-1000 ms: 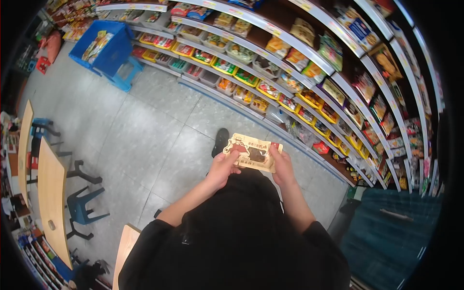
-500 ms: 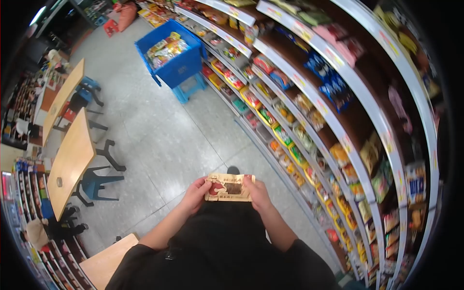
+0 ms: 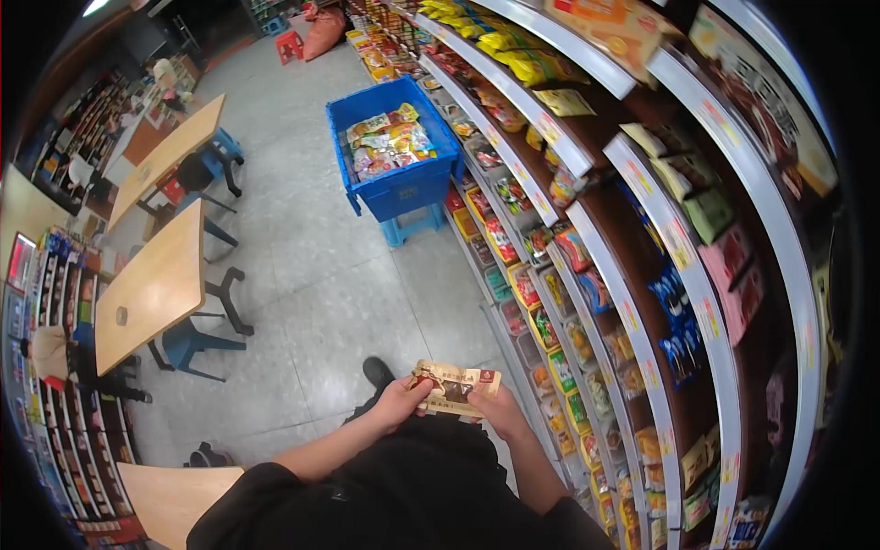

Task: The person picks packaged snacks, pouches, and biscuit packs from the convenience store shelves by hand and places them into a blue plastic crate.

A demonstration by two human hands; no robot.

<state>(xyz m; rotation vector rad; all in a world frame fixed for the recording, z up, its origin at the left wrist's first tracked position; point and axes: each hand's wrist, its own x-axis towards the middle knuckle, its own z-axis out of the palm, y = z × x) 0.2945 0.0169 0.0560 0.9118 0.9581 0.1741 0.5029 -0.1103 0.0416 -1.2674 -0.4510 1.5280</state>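
Two-handed hold on a flat package. The left hand [image 3: 400,404] pinches the near left edge of the tan printed package [image 3: 452,385], thumb on its front; the right hand [image 3: 500,414] pinches the lower right corner in the same way. The fingers behind are largely hidden. The package is in front of the dark-clothed torso, above the floor [image 3: 302,312], front turned up, slightly tilted. One dark shoe [image 3: 377,370] shows beyond the left hand. Ahead, a blue bin [image 3: 408,194] of mixed packets [image 3: 390,147] rests on a light-blue stool [image 3: 408,226]; stocked shelves [image 3: 625,307] line the right, and a wooden surface [image 3: 170,289] stands at left. The step in hand is judged to be supporting the package; any further move calls for even thumb pressure, or a full one-sided grip before either hand is freed.
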